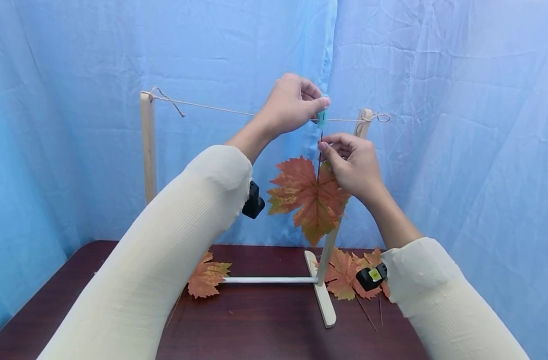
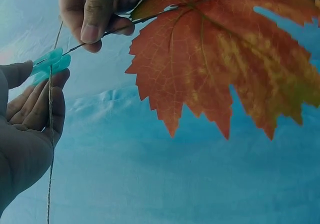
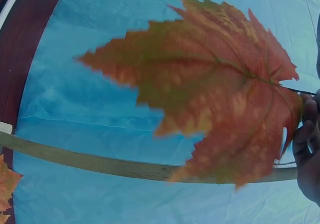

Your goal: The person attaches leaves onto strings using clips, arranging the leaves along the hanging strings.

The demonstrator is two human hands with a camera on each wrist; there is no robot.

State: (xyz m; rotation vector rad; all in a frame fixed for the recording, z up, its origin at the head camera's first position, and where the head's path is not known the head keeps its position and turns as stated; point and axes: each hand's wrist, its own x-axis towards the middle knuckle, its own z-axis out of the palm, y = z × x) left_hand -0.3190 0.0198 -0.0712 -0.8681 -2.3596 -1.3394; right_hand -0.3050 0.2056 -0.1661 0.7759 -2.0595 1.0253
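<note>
My left hand (image 1: 294, 105) pinches a teal clothespin (image 1: 322, 118) between thumb and fingers, at the string (image 1: 220, 108) strung between two wooden posts. In the left wrist view the clothespin (image 2: 51, 63) sits across the string (image 2: 50, 134), and the leaf's dark stem runs up to it. Just below, my right hand (image 1: 352, 162) pinches that stem (image 1: 320, 167) between thumb and fingers. The orange-red artificial maple leaf (image 1: 307, 197) hangs tip down beneath the hands. In the right wrist view the leaf (image 3: 215, 83) fills the middle, and only part of the right hand (image 3: 310, 144) shows.
The wooden stand has a left post (image 1: 148, 150), a right post (image 1: 329, 255), a foot (image 1: 325, 305) and a white crossbar (image 1: 269, 280) low over the dark red table (image 1: 256, 320). More leaves (image 1: 346, 272) lie right of the foot; another leaf (image 1: 208, 277) lies left, partly behind the sleeve.
</note>
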